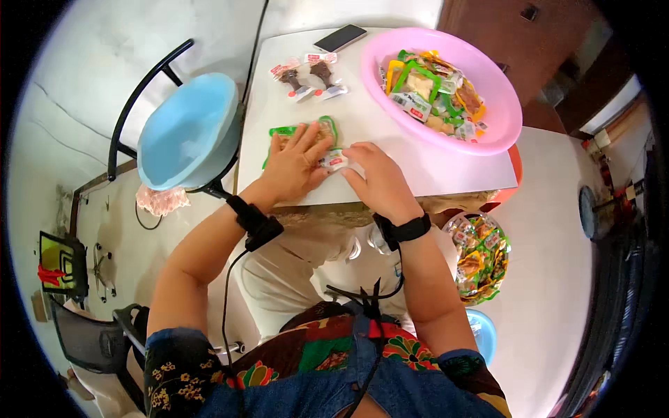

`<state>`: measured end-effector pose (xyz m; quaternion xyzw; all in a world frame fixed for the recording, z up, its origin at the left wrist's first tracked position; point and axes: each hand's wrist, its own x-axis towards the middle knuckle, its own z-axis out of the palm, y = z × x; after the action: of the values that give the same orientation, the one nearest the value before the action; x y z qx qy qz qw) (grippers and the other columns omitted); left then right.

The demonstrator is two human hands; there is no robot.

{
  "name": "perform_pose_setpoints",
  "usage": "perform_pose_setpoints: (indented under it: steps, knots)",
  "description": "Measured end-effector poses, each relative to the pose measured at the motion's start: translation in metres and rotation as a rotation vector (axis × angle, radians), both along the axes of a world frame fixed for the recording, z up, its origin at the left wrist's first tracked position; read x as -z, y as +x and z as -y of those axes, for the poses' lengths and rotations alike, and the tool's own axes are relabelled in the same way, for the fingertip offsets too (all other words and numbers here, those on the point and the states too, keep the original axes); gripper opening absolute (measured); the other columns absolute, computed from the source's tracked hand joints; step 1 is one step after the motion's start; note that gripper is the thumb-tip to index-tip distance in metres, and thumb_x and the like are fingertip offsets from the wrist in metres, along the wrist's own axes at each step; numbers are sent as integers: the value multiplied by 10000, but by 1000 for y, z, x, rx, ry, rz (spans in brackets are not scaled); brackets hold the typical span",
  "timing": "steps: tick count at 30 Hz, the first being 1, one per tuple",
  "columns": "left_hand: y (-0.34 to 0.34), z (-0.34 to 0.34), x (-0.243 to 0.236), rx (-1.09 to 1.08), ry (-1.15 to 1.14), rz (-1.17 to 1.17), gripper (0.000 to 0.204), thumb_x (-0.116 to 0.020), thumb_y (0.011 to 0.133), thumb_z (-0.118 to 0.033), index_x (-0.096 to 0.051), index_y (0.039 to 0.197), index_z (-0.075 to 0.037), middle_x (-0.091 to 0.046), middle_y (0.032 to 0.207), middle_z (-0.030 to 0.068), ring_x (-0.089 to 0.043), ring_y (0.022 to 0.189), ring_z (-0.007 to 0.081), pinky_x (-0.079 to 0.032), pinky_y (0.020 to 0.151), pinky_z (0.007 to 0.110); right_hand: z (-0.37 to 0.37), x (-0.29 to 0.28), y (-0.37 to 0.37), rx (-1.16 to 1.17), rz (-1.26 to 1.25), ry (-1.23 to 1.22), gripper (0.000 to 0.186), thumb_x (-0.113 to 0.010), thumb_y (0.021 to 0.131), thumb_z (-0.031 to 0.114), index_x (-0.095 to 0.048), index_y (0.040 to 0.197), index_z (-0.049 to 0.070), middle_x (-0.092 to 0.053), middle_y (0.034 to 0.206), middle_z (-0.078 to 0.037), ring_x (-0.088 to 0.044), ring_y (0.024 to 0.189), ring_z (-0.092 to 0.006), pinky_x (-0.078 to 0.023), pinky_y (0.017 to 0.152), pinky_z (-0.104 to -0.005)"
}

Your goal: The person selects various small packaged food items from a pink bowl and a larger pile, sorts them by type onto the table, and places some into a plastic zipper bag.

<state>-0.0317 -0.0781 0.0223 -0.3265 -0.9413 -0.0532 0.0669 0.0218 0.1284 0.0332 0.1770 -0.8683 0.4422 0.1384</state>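
My left hand (293,166) lies palm down with fingers spread over green-edged snack packets (327,129) near the table's front. My right hand (377,183) is just to its right, fingers curved and apart, with fingertips at a small white packet (335,160). The white packet lies between my hands, partly hidden by fingers. Behind them, dark-filled clear packets (319,75) with white ends lie on the white table (265,184).
A pink basin (502,104) of mixed packets is at the back right beside a black phone (340,38). A light-blue basin (181,153) stands on a chair at left. Below right are another container of packets (481,258) and a blue basin (486,334).
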Motion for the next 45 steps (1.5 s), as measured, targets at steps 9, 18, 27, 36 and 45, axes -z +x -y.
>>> perform_pose_setpoints:
  steps: [9, 18, 27, 36, 45]
  knots:
    - [-57, 18, 3, -87, -22, 14, 592, -618, 813, -303, -424, 1364, -206, -279, 1505, 142, -247, 1397, 341, -173, 1063, 603, -28, 7, -2, 35, -86, -121, 283, -643, 837, 161, -606, 1068, 1, -625, 993, -144, -613, 906, -271, -490, 780, -345]
    - [-97, 21, 3, -69, -67, -2, 615, -628, 810, -301, -411, 1379, -213, -284, 1504, 134, -255, 1396, 321, -182, 1069, 586, -44, -10, -5, -49, 653, -1238, 405, -498, 967, 360, -476, 1243, 64, -622, 1134, -96, -602, 1027, -229, -474, 843, -353]
    - [-143, 22, 3, -3, -61, -32, 616, -608, 820, -246, -384, 1393, -205, -279, 1503, 138, -242, 1401, 321, -220, 1048, 547, -63, -4, -2, 11, 590, -1645, 502, -504, 953, 437, -449, 1317, 96, -568, 1192, -77, -591, 1027, -211, -473, 826, -354]
    - [-194, 13, 0, -63, -54, -39, 617, -615, 817, -290, -398, 1391, -221, -294, 1501, 131, -291, 1380, 315, -221, 1052, 549, -71, -12, -6, 117, 575, -1549, 401, -450, 987, 383, -471, 1244, 76, -576, 1224, -100, -564, 1110, -238, -463, 874, -396]
    - [-201, -15, -16, -144, -136, -83, 599, -603, 835, -323, -410, 1385, -185, -289, 1499, 157, -274, 1380, 345, -245, 1053, 580, -95, 7, -19, 64, 604, -1567, 427, -575, 919, 416, -503, 1217, 119, -535, 1195, -25, -523, 1047, -177, -453, 830, -368]
